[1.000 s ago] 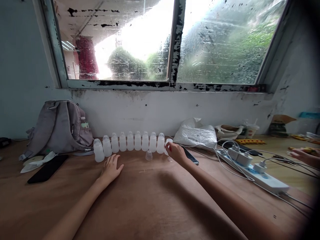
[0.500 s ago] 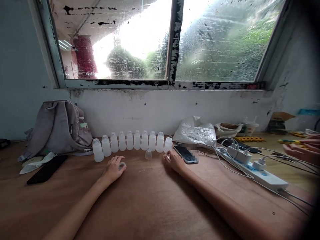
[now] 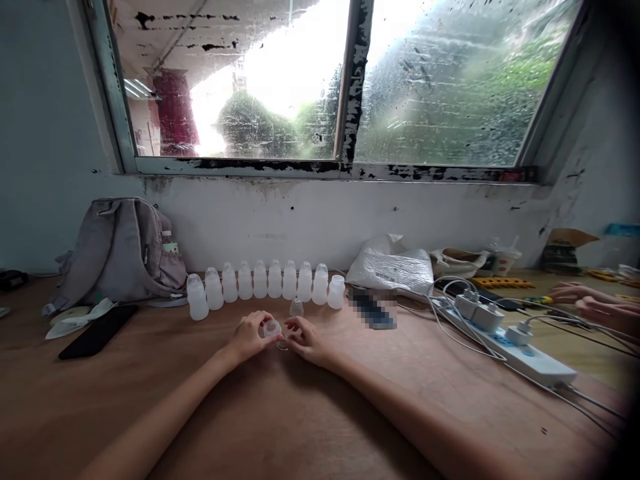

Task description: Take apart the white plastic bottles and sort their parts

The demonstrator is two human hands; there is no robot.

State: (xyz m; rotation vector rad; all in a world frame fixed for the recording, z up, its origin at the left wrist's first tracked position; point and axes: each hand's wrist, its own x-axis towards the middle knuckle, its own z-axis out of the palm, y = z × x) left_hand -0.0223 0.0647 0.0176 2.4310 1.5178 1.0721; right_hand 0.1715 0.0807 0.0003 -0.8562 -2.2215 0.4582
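Observation:
My left hand (image 3: 255, 332) is closed on a whitish screw ring (image 3: 271, 328), held just above the table in front of the bottle row. My right hand (image 3: 305, 341) has come up against it, its fingertips pinched on a small clear piece (image 3: 283, 344) whose kind I cannot make out. Behind my hands a clear dome-shaped cap (image 3: 297, 307) stands on the table. Farther back, several frosted baby bottles (image 3: 259, 281) stand upright in a curved row with clear caps on. The rightmost bottle (image 3: 337, 293) has an open neck.
Left are a grey backpack (image 3: 120, 253) and a black phone (image 3: 97, 332). To the right lie another phone (image 3: 370, 310), a silver padded bag (image 3: 393, 267) and a white power strip (image 3: 530, 357) with chargers and cables. Another person's hands (image 3: 595, 303) are at the far right.
My right hand has moved left from beside the uncapped bottle to meet my left hand. My left hand has shifted right with the ring. The other person's hands have moved slightly.

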